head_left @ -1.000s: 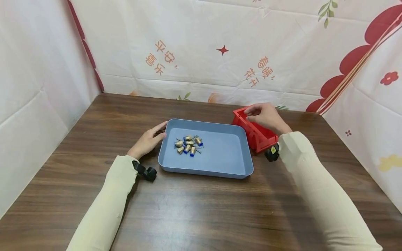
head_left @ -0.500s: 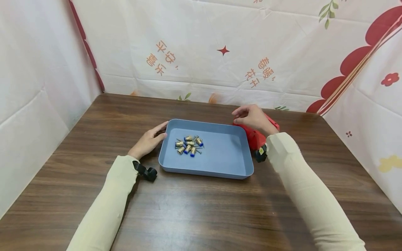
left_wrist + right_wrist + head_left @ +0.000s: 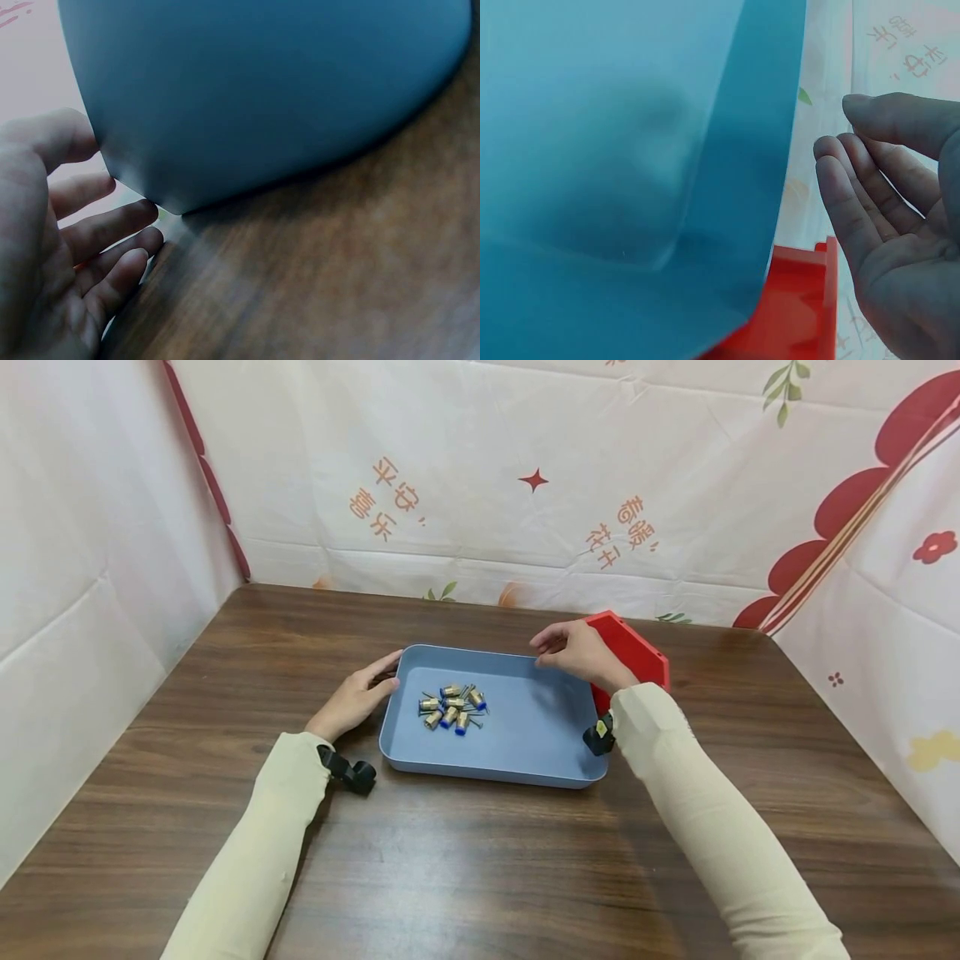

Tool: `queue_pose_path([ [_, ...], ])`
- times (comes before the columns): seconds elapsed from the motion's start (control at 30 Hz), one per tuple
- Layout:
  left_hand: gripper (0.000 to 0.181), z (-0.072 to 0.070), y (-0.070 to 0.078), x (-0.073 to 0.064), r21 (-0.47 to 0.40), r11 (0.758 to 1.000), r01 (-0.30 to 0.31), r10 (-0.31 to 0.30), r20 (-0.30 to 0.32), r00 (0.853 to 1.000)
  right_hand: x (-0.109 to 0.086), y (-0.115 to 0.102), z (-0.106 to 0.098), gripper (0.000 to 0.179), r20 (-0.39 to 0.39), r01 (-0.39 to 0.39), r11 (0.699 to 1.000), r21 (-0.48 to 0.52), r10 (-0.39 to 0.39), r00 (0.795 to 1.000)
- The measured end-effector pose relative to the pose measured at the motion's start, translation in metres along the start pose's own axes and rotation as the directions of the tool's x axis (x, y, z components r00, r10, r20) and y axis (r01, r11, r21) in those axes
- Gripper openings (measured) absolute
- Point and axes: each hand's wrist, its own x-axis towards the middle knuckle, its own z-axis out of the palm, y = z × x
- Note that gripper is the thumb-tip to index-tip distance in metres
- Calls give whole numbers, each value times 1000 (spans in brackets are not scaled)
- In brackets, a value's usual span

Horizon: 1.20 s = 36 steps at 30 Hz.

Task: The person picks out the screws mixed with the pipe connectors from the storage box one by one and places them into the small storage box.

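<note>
A shallow blue-grey tray (image 3: 517, 768) lies on the table. In its left half sit several brass fittings with blue ends (image 3: 462, 724), mixed with several thin screws (image 3: 476, 722). My left hand (image 3: 352, 700) rests against the tray's left end; in the left wrist view its thumb and fingertips touch the wall, with fingers slightly bent. Above the tray's far right corner hovers my right hand (image 3: 577, 652), its fingers loosely bent. Nothing shows between the right thumb and fingers (image 3: 836, 187) in the right wrist view. Behind that hand stands a red bin (image 3: 633, 652), partly hidden by it.
The brown wooden table (image 3: 420, 868) runs back to a printed white cloth (image 3: 465, 510), which also hangs at both sides. The red bin stands close to the tray's right end. A black wrist camera (image 3: 598, 737) hangs over the tray's right wall.
My right hand has moved left from above the red bin to above the tray's far right corner, and more of the bin's right part shows. The left hand and the fittings have stayed put.
</note>
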Motion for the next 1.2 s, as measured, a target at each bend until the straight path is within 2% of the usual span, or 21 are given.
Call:
queue_pose_path([
  [0.57,54,-1,3,-2,-2,1000,-1,1,9,1000,6,-8,23,35,80,24,1000,-3,-24,997],
  [0.93,54,-1,2,0,2,1000,-3,3,2,1000,10,-12,40,33,128,101,994,32,-105,986],
  [1.2,54,-1,2,0,-5,1000,-4,4,2,1000,11,-15,56,34,171,81,996,34,-86,982],
])
